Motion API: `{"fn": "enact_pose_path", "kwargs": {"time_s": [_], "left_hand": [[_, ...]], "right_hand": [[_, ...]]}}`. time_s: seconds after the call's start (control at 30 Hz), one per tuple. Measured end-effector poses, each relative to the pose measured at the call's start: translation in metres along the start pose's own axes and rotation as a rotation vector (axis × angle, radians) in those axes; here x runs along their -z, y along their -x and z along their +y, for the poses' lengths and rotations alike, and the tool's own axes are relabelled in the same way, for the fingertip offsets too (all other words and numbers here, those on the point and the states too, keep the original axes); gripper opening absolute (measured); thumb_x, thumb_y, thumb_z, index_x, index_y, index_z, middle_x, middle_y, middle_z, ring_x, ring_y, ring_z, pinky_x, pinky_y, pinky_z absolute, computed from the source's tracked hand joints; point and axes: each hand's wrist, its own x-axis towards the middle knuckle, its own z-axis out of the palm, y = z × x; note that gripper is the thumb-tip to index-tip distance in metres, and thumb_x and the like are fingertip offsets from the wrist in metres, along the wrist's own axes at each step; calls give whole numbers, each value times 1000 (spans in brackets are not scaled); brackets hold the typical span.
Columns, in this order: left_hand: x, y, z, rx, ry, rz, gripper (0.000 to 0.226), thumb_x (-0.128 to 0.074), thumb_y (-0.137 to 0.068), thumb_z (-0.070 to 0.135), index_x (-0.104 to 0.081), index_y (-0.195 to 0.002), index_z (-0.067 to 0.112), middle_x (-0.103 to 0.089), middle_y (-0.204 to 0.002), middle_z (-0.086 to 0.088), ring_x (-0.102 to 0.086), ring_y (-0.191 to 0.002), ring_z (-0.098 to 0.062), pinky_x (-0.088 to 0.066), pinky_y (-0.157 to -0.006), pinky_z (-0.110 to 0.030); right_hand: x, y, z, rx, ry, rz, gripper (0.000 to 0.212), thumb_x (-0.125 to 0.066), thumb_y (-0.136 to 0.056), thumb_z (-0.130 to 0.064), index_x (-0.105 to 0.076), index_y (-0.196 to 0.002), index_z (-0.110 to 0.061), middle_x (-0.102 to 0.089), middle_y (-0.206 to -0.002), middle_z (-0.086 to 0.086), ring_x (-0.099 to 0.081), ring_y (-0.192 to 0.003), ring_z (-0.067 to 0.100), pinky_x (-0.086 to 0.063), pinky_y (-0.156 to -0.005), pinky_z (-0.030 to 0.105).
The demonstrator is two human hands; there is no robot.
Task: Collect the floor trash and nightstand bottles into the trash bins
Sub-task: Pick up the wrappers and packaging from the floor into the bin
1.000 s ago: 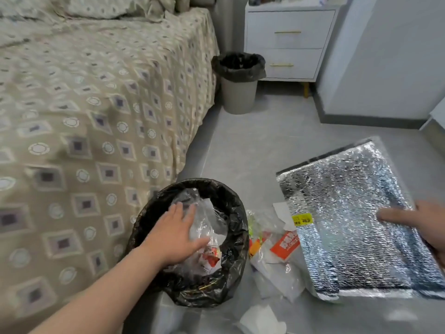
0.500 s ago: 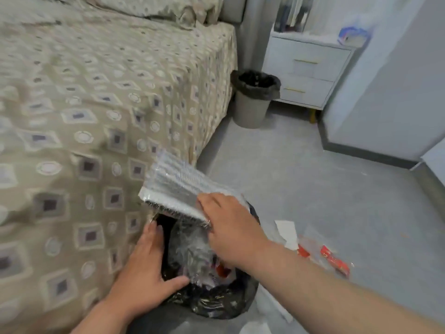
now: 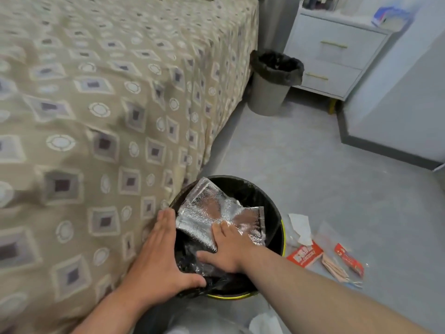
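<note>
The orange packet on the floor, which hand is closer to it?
Right. The right hand presses the foil bag inside the bin beside the orange packet; the left hand rests on the bin's opposite, bed-side rim.

foil bag (image 3: 212, 213) filling bin (image 3: 269, 203), bed (image 3: 96, 116) alongside

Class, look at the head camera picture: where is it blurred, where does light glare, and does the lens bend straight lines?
Head view: the bed cover and nightstand are smeared by motion blur; the foil bag under the right hand reflects bright patches; the wall's baseboard bows slightly, showing wide-angle distortion; lighting is soft, without hard shadows.
</note>
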Motion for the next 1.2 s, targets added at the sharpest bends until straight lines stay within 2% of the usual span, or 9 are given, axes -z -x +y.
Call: {"fn": "enact_pose_path", "kwargs": {"time_s": [0.17,0.37,0.6,0.73,0.87,0.97,1.03,1.1,1.2], "left_hand": [[-3,-2,-3,-20,-28,2,143,-57,-35,80,40,-129,32,34,-149,11,34,-135,-1,4,-117,-26],[-3,-3,-1,-24,-52,-12,143,-61,-35,76,33,-135,33,33,-148,14,31,-137,0,2,-118,-28],[8,-4,15,-82,-308,-38,141,-46,-38,87,11,-147,18,16,-156,-5,19,-143,-16,1,-118,-37],[34,-10,55,-343,-417,-4,130,-24,-53,98,-10,-150,13,-7,-157,-12,-1,-146,-23,0,-117,-35],[26,-3,154,-769,-393,-92,104,-32,-73,85,-33,-145,10,-30,-152,-11,-22,-142,-24,-10,-115,-33],[-23,19,213,-1054,-316,-246,86,-36,-82,75,-43,-138,10,-46,-141,-10,-39,-132,-20,-22,-111,-27],[-69,29,229,-1170,-304,-352,76,-39,-86,68,-48,-134,10,-51,-136,-9,-43,-127,-20,-30,-107,-30],[-120,30,225,-1167,-340,-424,67,-43,-87,61,-51,-129,10,-55,-130,-11,-49,-122,-23,-40,-103,-33],[-184,28,197,-958,-377,-519,67,-42,-83,59,-53,-127,10,-58,-128,-12,-55,-118,-28,-44,-100,-37]], "right_hand": [[-10,-20,3,-62,-69,-133,96,-19,-80,-79,8,-151,-20,13,-160,6,11,-147,29,3,-115,59],[2,-15,7,-5,-204,-160,85,-31,-81,-75,-24,-147,-21,-20,-156,8,-16,-145,30,-19,-114,54],[68,94,26,169,315,-31,66,-39,-92,-57,-43,-138,-11,-47,-141,13,-46,-128,33,-39,-98,40],[82,174,70,262,18,312,46,-46,-91,-49,-53,-123,-16,-58,-126,10,-53,-116,28,-43,-91,35],[52,223,154,17,-351,404,48,-52,-89,-46,-52,-131,-21,-55,-133,0,-51,-120,18,-38,-99,28],[-11,222,210,-225,-676,408,41,-55,-80,-50,-64,-109,-22,-65,-103,-3,-60,-98,20,-46,-85,33],[-58,212,236,-353,-733,360,35,-57,-81,-43,-65,-101,-16,-63,-94,-3,-58,-90,20,-43,-75,32],[-103,206,254,-447,-691,248,37,-55,-85,-38,-63,-107,-10,-64,-110,4,-54,-93,21,-40,-75,30],[-165,205,266,-539,-619,21,44,-53,-87,-35,-56,-119,-5,-57,-127,15,-54,-112,29,-40,-84,28]]}}
